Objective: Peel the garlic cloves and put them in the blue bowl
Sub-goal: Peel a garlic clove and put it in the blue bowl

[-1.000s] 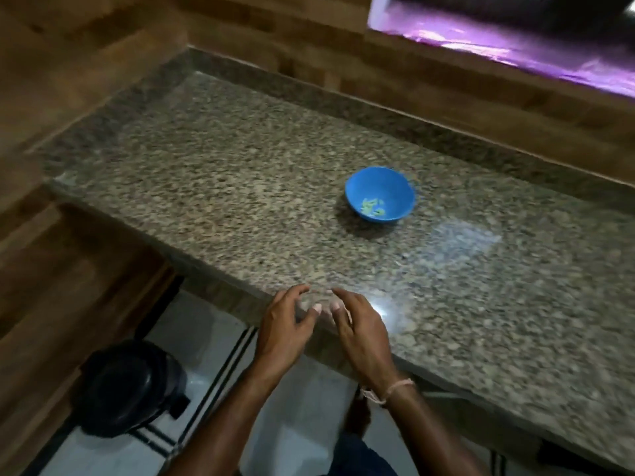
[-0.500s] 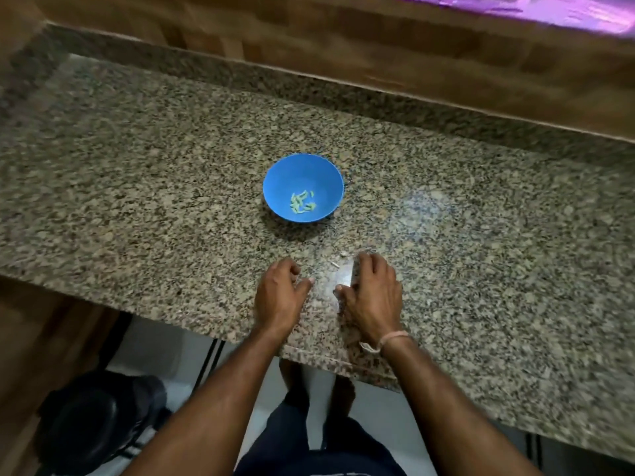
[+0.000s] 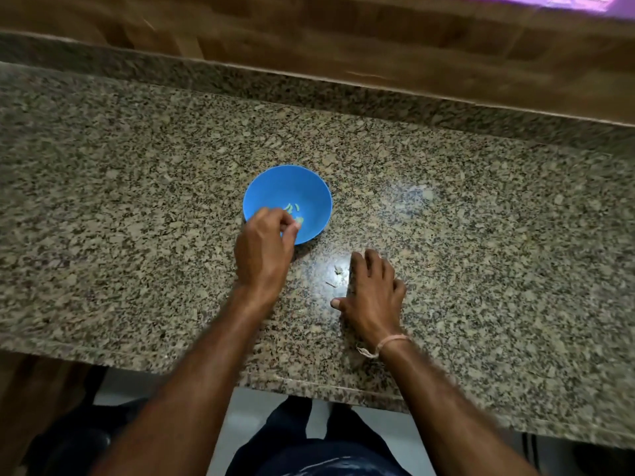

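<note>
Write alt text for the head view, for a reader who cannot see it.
A person's left hand hovers over the near rim of a blue bowl on a granite counter, fingertips bunched above a few pale cloves inside. The right hand rests palm down on the counter nearby, beside small peel scraps.

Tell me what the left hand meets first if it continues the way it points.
The blue bowl: the left hand hangs over its near rim, fingers aimed at the inside. Height is unclear.
</note>
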